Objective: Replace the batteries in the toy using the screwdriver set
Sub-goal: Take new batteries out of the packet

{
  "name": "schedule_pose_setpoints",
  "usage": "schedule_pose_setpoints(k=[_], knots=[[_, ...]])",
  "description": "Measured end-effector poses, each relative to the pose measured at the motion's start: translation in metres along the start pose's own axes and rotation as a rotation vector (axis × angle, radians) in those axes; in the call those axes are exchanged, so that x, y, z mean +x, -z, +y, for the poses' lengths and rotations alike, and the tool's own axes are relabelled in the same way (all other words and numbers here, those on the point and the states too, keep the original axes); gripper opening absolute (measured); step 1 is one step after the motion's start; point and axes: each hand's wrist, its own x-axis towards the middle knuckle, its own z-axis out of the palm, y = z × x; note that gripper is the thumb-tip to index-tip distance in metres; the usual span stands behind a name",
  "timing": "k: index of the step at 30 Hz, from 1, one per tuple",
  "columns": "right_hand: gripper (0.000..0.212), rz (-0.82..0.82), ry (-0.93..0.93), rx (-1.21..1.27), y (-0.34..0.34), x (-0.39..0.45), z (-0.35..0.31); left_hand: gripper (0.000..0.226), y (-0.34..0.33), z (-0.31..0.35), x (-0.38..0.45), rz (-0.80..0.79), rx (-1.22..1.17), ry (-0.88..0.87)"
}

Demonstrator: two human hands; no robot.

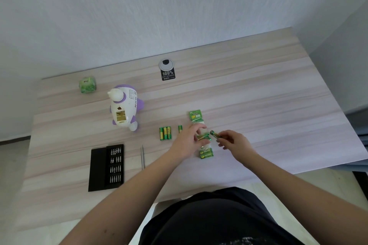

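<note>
I have the right hand point(232, 141) pinching a single battery point(214, 134) by its near end, fingers curled round it, the far end lifted just clear of the bench point(258, 95). The left hand point(186, 142) bears down on the battery pack point(200, 135), fingertips curled over the batteries left in it; whether it grips them or only presses the wrapper flat I cannot tell, the view being small and soft there.

The toy point(123, 107) lies on its back well to the left, its battery bay open and showing gold contacts. Three loose batteries point(165, 133) lie side by side between toy and pack, a fourth battery point(180, 129) just to their right. The bit case point(107, 167) sits open near the front edge, the screwdriver point(142, 156) beside it.

I judge the battery light, rigid and smooth, so it will roll and may slip: best held across the middle of the barrel, thumb opposite finger. The wrapper looks thin and flimsy, so it needs pinning while each one comes out. The toy's plastic shell is hollow and rounded, likely to rock, so steady it at the body when loading.
</note>
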Motion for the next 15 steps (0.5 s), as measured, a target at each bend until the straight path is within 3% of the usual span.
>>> schedule_pose_setpoints(k=[3, 9, 13, 15], knots=[[0.013, -0.044, 0.047, 0.156, -0.013, -0.01, -0.015, 0.036, 0.006, 0.01, -0.007, 0.024, -0.109, -0.02], [0.014, -0.089, 0.098, 0.233, -0.022, -0.011, -0.024, 0.017, 0.012, 0.017, -0.02, 0.224, -0.214, -0.078], [0.015, 0.093, -0.014, 0.004, -0.02, 0.004, 0.0, 0.013, 0.019, 0.017, -0.031, 0.304, -0.168, -0.096], [0.017, 0.084, 0.001, -0.173, -0.02, 0.01, 0.014, 0.011, 0.021, 0.013, -0.036, 0.315, -0.196, -0.076]])
